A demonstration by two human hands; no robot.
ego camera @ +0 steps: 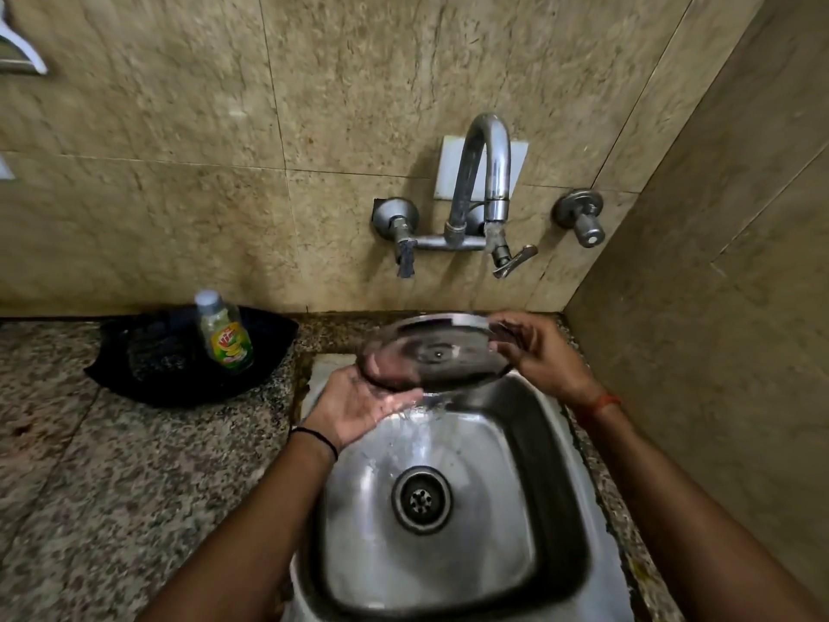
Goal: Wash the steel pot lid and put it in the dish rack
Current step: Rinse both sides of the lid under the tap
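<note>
The round steel pot lid [442,352] is held nearly flat above the back of the steel sink [556,446], under the tap spout [486,172]. My left hand [359,404] cups its near-left edge from below. At the lid's right rim, my right hand [538,356] grips with fingers over the top. Water runs off the lid's front edge and falls into the sink toward the drain [421,499]. No dish rack is in view.
A dish soap bottle [224,334] stands on a black tray [148,374] on the speckled granite counter [89,464] left of the sink. Tap handles [511,260] and a wall valve [583,217] sit on the tiled back wall. A tiled side wall [717,307] closes the right.
</note>
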